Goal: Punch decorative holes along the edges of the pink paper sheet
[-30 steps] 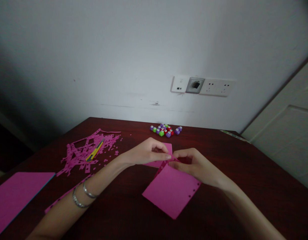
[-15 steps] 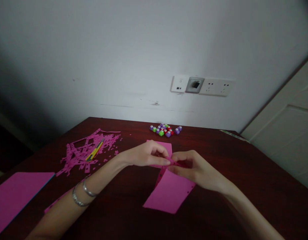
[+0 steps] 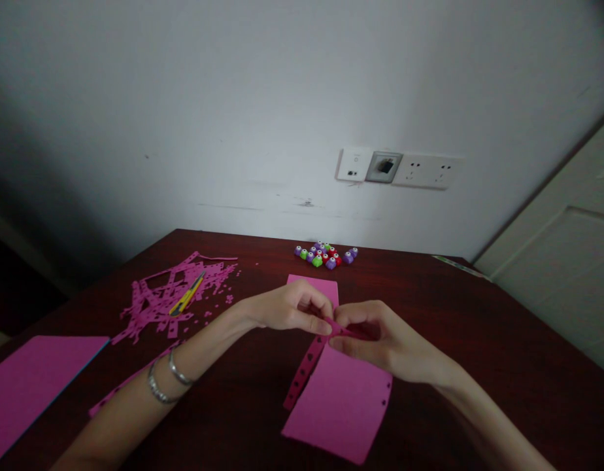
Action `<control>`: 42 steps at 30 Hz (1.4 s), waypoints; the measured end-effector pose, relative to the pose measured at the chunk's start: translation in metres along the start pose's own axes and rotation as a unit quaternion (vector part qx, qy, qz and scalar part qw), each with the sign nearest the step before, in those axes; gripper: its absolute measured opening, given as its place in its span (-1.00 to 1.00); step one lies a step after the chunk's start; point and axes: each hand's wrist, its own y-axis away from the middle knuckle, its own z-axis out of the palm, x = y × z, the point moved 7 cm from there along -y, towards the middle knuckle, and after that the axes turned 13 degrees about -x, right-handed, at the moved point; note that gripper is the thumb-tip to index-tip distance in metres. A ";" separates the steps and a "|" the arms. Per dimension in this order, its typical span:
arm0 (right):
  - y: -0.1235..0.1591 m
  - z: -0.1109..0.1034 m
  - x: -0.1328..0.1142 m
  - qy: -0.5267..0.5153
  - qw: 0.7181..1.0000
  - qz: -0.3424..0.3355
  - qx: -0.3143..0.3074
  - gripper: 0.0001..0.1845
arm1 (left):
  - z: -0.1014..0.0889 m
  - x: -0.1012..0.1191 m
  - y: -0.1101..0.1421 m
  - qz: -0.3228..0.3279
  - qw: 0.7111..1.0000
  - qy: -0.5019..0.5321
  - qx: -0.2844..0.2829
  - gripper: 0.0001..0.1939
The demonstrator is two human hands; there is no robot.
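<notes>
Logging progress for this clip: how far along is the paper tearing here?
Done: a heap of punched pink scraps lies at the far left. In hand: the left hand and right hand pinch the top of a pink sheet, with a punched strip hanging partly torn from its left edge. Left: the strip remains joined at the top; another pink sheet lies whole.

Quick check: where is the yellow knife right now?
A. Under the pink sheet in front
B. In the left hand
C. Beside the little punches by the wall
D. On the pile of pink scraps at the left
D: the knife lies on the scraps at the table's left, apart from both hands, which pinch the pink sheet.
</notes>
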 end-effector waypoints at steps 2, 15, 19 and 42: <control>0.000 0.001 0.000 -0.007 1.000 -0.001 -0.003 -0.74 | 0.000 0.000 0.000 -0.005 1.000 -0.003 -0.008 -0.74; 0.000 -0.007 0.006 0.048 0.999 0.016 0.008 -0.71 | -0.010 0.005 0.007 -0.026 0.999 -0.043 0.008 -0.81; 0.001 -0.013 0.012 0.042 0.999 0.026 0.008 -0.70 | -0.022 0.011 0.011 -0.028 0.985 -0.157 0.061 -0.84; -0.006 -0.011 0.012 -0.008 0.999 -0.033 0.015 -0.70 | -0.007 0.008 0.014 -0.067 0.958 -0.279 -0.020 -0.83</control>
